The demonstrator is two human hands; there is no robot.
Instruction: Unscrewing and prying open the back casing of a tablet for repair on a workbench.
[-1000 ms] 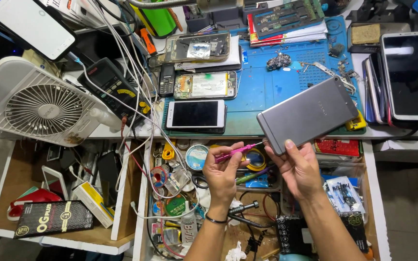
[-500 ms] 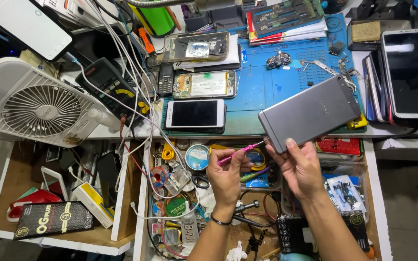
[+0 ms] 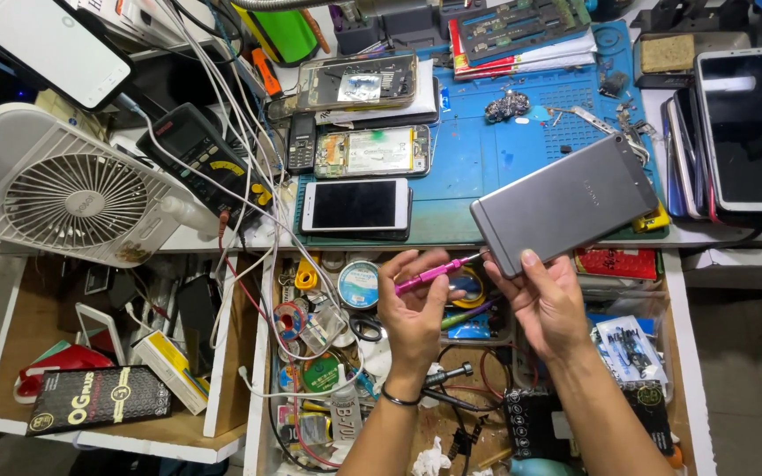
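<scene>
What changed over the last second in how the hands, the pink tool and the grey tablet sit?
Hardly anything: the left hand keeps the pink screwdriver pointed at the grey tablet corner, tip perhaps slightly closer. The right hand still grips the tablet. The bench is unchanged.

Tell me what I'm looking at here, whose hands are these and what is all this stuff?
A camera worn on a person's head looks down at their own two hands. The left hand pinches a thin pink screwdriver whose tip meets the edge of a flat grey metal tablet, which the right hand holds up by a corner. Behind lies a blue rubber work mat with a white-framed phone on it. A white round-grilled fan sits to the left. Below is an open drawer full of tools and wires.
</scene>
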